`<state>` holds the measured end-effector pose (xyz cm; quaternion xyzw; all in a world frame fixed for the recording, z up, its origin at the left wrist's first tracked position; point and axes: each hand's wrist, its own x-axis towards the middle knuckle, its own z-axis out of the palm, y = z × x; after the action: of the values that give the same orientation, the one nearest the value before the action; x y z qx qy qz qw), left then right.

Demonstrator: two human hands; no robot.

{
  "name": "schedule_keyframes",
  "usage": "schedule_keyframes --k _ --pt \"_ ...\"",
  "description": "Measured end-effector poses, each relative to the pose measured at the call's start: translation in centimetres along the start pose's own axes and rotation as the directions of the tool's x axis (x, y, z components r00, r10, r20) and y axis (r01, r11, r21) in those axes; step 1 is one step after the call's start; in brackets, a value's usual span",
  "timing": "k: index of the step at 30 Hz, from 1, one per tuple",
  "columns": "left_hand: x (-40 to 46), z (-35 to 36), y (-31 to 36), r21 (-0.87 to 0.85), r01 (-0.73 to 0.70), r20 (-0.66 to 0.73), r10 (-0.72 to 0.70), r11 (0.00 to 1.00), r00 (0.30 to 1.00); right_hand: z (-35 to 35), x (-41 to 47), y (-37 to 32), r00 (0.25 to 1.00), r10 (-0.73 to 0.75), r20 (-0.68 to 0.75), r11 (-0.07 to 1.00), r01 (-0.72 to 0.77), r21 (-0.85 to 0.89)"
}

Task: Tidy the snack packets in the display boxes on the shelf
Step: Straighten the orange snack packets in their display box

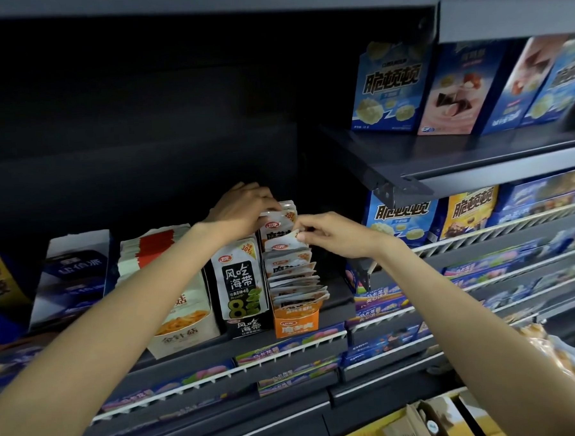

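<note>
An orange display box (295, 323) stands on the dark shelf (334, 302), holding a leaning row of several white and orange snack packets (296, 277). My left hand (245, 206) grips the tall rear packets (281, 223) at their top edge. My right hand (330, 232) pinches the top corner of a packet just in front of them. To the left stand a black and white seaweed display box (241, 287) and a cream mushroom snack box (185, 326) with white and red packets (151, 248).
A blue and white box (72, 275) stands further left. Blue snack cartons (391, 89) fill the upper right shelf, more cartons (399, 215) sit below it. Wire-fronted lower shelves (286, 351) hold flat biscuit packs. The shelf bracket (386, 192) juts out near my right hand.
</note>
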<state>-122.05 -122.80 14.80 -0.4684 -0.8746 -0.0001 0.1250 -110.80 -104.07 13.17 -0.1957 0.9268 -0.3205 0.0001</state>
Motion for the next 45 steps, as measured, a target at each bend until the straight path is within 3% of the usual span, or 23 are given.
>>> schedule_keyframes --k 4,9,16,19,23,28,33,36,42,45 --pt "-0.6 -0.2 -0.1 -0.117 0.039 -0.052 -0.045 0.992 0.998 -0.2 -0.6 0.2 0.978 0.0 -0.21 0.998 0.013 0.059" --pt "-1.9 -0.9 -0.3 -0.208 0.1 -0.103 -0.123 0.973 0.987 -0.4 -0.8 -1.1 0.855 -0.058 -0.515 0.998 0.053 -0.024" --pt "-3.6 -1.4 0.1 -0.218 0.126 -0.069 -0.144 0.968 0.987 0.6 0.2 -1.0 0.745 -0.046 -0.665 0.994 -0.032 -0.104" --pt "-4.2 -1.6 0.7 -0.371 0.13 -0.141 -0.194 0.92 0.971 0.8 0.9 -1.2 0.677 -0.046 -0.735 0.991 -0.064 -0.12" --pt "-4.9 -1.3 1.9 -0.439 0.123 -0.093 -0.181 0.89 0.979 1.1 1.7 -1.4 0.633 -0.033 -0.773 0.994 -0.06 -0.092" --pt "-5.6 -0.5 3.6 -0.337 0.066 -0.005 -0.072 0.939 0.997 1.5 1.9 -1.2 0.67 -0.01 -0.742 0.991 -0.093 -0.098" --pt "-6.9 0.3 4.2 -0.348 0.046 -0.038 -0.064 0.936 0.997 0.6 -0.1 -2.1 0.639 -0.046 -0.768 0.984 -0.101 -0.144" --pt "-7.6 1.0 4.5 -0.388 0.051 -0.094 -0.095 0.92 0.991 0.2 -1.6 -2.4 0.611 0.03 -0.791 0.994 -0.101 -0.04" --pt "-7.3 1.3 5.5 -0.63 0.164 -0.156 -0.33 0.759 0.931 0.4 -3.3 -4.8 0.574 0.016 -0.819 0.998 -0.061 -0.023" --pt "-7.2 1.0 6.3 -0.744 0.172 -0.12 -0.382 0.646 0.917 0.6 -4.4 -5.7 0.571 0.017 -0.821 0.998 -0.064 -0.024"
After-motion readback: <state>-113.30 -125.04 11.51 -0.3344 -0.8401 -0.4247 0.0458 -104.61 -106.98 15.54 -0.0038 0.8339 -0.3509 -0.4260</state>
